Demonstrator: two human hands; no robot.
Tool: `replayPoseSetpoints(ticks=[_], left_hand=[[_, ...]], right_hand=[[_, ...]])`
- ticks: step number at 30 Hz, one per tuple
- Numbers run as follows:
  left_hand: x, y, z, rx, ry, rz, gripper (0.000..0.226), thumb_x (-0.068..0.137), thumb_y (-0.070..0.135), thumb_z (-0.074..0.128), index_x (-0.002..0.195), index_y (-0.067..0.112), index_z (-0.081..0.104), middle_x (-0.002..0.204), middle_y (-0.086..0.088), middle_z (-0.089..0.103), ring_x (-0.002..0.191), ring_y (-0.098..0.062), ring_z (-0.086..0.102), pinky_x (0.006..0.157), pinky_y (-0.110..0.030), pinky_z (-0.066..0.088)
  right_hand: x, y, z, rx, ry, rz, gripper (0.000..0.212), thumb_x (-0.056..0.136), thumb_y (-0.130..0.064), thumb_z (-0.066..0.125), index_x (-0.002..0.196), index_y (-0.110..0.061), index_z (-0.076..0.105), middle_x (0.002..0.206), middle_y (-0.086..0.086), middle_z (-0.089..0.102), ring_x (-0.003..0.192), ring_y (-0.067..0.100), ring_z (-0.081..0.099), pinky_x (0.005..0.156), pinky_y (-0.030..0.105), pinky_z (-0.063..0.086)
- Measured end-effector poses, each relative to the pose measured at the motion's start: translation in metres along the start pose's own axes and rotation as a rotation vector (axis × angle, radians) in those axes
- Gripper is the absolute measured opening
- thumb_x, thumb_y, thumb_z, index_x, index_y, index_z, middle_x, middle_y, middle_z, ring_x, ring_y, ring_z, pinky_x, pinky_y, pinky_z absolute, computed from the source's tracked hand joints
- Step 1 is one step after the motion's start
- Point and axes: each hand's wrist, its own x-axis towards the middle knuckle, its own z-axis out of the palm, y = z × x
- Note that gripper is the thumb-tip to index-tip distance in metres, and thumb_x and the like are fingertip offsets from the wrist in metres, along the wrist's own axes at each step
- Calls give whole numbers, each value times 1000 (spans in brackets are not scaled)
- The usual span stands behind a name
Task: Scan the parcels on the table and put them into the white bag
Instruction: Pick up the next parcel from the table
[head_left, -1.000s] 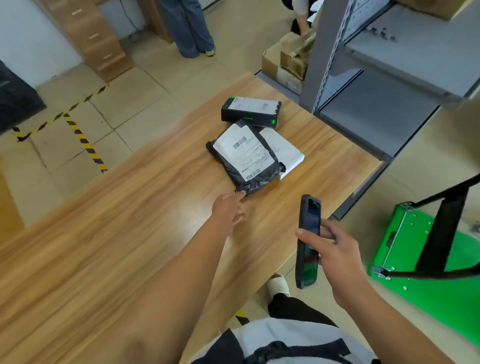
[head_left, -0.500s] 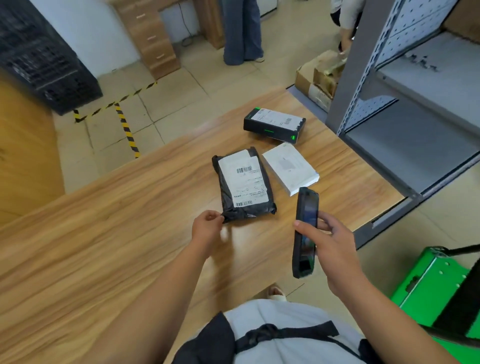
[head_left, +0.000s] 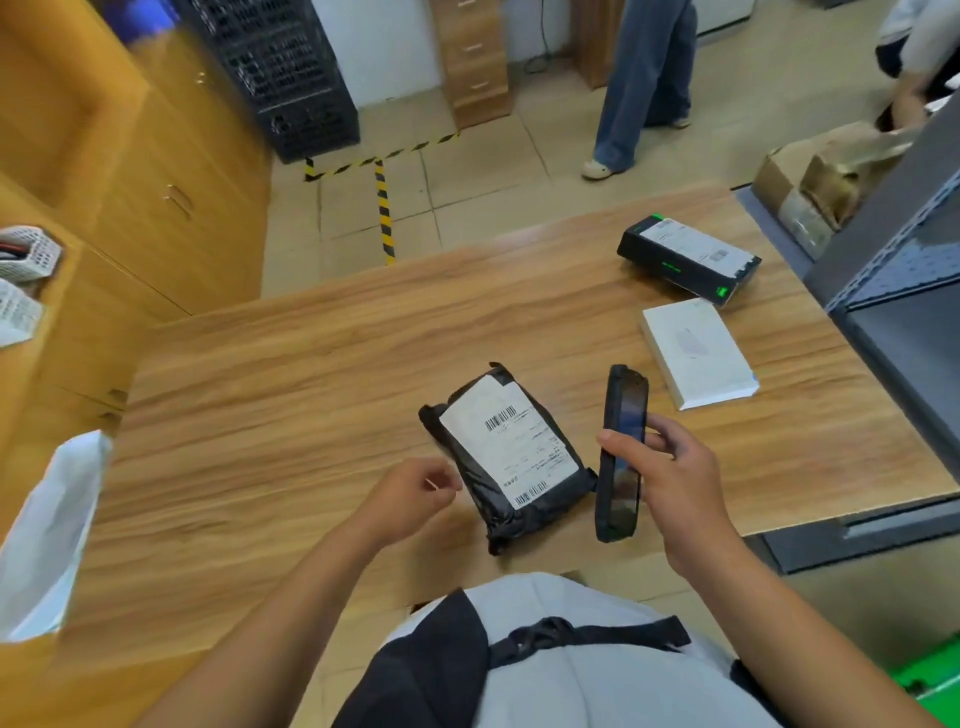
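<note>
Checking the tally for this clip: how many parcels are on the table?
3. A black mailer bag lies nearest the camera, a white box further right, a black labelled box beyond it. None looks hidden.

The wooden table (head_left: 311, 374) carries three parcels: a black poly mailer (head_left: 506, 452) with a white barcode label near its front edge, a flat white box (head_left: 698, 353) farther right, and a labelled black box (head_left: 688, 260) just beyond that.
</note>
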Motion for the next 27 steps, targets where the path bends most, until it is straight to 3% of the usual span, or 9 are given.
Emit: replayPoseSetpoints(ticks=[2,4,7,9,12,14,18,23,27], left_hand=[[14,20,-8,168,93,125,23,89,11,60,89,33,64,98,13,66,96,-13,63,75,-31,49],[35,41,-10,408,41,301,41,86,5,58,115,34,60,123,7,59,117,-18,55,88,-35,48],[65,68,-1,922,-160,498,92,82,2,65,153,39,20,163,-1,20,147,-25,20,114,-43,31],[80,80,5,1210,-239,582,106,83,10,71,157,38,0,167,-4,3,152,-28,7,120,-45,17],[96,90,10,1421,-338,600,122,73,28,84,158,32,-3,166,-8,6,152,-29,10,122,-46,14],[103,88,11,1439,-380,603,128,66,36,89,158,31,0,163,-7,16,150,-29,16,121,-47,16],[108,64,1,1319,-306,471,127,59,59,84,157,28,9,158,-1,28,144,-26,29,118,-45,21],[103,16,-28,922,-145,-56,134,54,83,70,157,25,7,154,-6,36,137,-32,39,108,-48,34],[85,-22,-40,618,66,-352,131,57,85,66,156,19,12,151,-10,39,134,-33,41,100,-46,40]], right_hand=[[-2,1,-4,-1,2,4,29,72,-36,88,96,-32,71,109,10,67,98,29,69,77,43,58],[-3,-1,-9,22,9,9,40,67,-39,90,101,-30,72,111,13,66,98,30,69,76,44,59],[-5,-2,-21,40,42,10,65,51,-52,85,109,-27,71,115,14,65,101,32,68,78,45,59],[-7,-2,-29,56,79,6,71,48,-57,84,111,-27,70,117,14,65,104,32,67,83,50,59],[-12,-2,-42,87,134,10,78,46,-58,84,116,-28,68,119,14,65,105,32,67,88,55,58],[-16,2,-50,114,166,24,77,49,-55,86,119,-27,68,120,15,65,105,32,67,88,55,58],[-19,12,-64,120,219,12,39,73,-36,89,105,-36,66,116,13,66,103,29,68,75,40,55],[-17,12,-61,108,225,-11,33,73,-31,89,90,-41,63,108,5,66,96,24,69,71,37,54],[-11,11,-44,47,147,5,50,73,-32,89,117,-29,65,115,8,65,98,25,68,70,38,56]])
